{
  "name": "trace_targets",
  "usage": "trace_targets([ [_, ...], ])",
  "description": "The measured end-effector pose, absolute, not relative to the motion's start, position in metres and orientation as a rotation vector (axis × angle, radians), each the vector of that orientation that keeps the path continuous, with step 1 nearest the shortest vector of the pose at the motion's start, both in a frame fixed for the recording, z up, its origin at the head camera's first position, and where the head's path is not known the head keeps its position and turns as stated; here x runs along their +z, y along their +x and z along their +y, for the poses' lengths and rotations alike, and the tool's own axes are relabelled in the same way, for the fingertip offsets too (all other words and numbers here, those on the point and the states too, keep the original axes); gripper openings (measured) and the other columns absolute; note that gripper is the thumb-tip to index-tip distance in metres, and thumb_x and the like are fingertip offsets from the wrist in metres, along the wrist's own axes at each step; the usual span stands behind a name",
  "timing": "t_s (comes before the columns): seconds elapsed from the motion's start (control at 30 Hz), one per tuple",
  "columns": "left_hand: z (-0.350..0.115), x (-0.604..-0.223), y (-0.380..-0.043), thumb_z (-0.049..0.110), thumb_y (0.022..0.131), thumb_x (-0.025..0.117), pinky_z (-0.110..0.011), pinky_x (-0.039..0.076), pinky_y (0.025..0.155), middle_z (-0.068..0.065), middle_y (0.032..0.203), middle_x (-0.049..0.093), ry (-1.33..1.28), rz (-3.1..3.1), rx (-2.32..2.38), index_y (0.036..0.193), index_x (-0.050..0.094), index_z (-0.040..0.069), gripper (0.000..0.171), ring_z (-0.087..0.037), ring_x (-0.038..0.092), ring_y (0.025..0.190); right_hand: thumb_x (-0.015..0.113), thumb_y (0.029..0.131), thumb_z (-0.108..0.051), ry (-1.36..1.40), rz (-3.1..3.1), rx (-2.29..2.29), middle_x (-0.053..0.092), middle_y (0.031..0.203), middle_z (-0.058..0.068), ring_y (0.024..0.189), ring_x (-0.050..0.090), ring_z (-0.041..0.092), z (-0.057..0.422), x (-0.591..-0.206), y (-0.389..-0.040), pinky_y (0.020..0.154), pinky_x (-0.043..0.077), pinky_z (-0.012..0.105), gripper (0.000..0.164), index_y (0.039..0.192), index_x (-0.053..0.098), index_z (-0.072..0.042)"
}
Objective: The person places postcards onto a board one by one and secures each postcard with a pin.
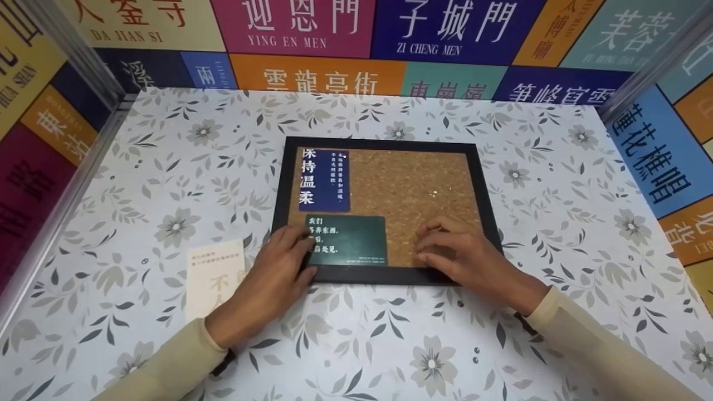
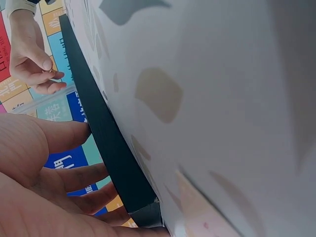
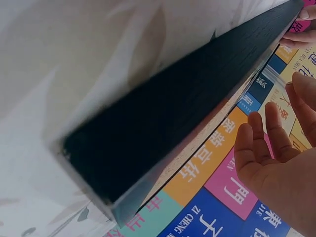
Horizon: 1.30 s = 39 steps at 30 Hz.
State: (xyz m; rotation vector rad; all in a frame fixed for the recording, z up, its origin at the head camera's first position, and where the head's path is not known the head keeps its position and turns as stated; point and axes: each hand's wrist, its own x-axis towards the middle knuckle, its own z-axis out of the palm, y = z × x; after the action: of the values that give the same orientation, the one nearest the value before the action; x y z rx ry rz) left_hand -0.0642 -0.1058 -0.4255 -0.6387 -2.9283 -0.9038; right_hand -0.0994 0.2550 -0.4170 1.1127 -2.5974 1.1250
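A black-framed cork board (image 1: 412,189) lies on the patterned table. A dark blue card (image 1: 325,181) with white characters sits at its upper left, a small white spot near the card's top right. Below it is a green card (image 1: 356,239). My left hand (image 1: 287,262) rests over the frame's lower left corner, fingertips at the green card's left edge. My right hand (image 1: 459,253) is above the board's lower right. Its thumb and index fingertips meet in the left wrist view, where a tiny pale thing shows between them; its kind is too small to tell.
A cream card (image 1: 214,267) with pale characters lies left of the board, partly behind my left forearm. Colourful panels (image 1: 303,25) with place names stand behind and beside the table. Tiny white specks dot the cork at right.
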Motion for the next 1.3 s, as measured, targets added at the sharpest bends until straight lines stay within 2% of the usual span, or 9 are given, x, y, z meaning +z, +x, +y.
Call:
trace_targets([
  [0.37,-0.106,-0.425,-0.064,0.007,0.099,0.080,-0.055,0.035,0.129,-0.020,0.158,0.053,-0.633,-2.947,-0.906,0.144,0.064,-0.010,0.050,-0.039,0.045,0.150,0.085,0.095,-0.001,0.968,-2.747,1.240,0.072,0.126,0.006,0.120,0.070,0.020,0.252,-0.414,-0.102,0.106,0.054,0.021,0.015,0.106,0.085,-0.011],
  [0.57,-0.106,-0.426,-0.064,0.005,0.099,0.080,-0.057,0.038,0.125,-0.022,0.153,0.056,-0.657,-2.909,-0.899,0.140,0.065,-0.012,0.047,-0.040,0.047,0.147,0.085,0.096,-0.002,0.985,-2.749,1.225,0.073,0.124,0.006,0.119,0.071,0.020,0.247,-0.412,-0.106,0.106,0.054,0.023,0.012,0.106,0.085,-0.010],
  [0.83,-0.107,-0.425,-0.064,0.005,0.099,0.079,-0.056,0.037,0.127,-0.022,0.155,0.055,-0.644,-2.918,-0.895,0.140,0.065,-0.011,0.046,-0.040,0.046,0.148,0.084,0.096,-0.002,0.962,-2.755,1.302,0.074,0.123,0.007,0.118,0.069,0.020,0.241,-0.411,-0.114,0.104,0.052,0.020,0.011,0.105,0.085,-0.008],
  [1.3,-0.106,-0.425,-0.063,0.006,0.100,0.079,-0.057,0.037,0.127,-0.022,0.156,0.054,-0.649,-2.914,-0.907,0.142,0.065,-0.011,0.047,-0.040,0.046,0.149,0.084,0.098,-0.009,0.860,-2.904,1.277,0.073,0.120,0.000,0.118,0.066,0.017,0.230,-0.408,-0.130,0.106,0.054,0.036,0.008,0.104,0.086,-0.013],
])
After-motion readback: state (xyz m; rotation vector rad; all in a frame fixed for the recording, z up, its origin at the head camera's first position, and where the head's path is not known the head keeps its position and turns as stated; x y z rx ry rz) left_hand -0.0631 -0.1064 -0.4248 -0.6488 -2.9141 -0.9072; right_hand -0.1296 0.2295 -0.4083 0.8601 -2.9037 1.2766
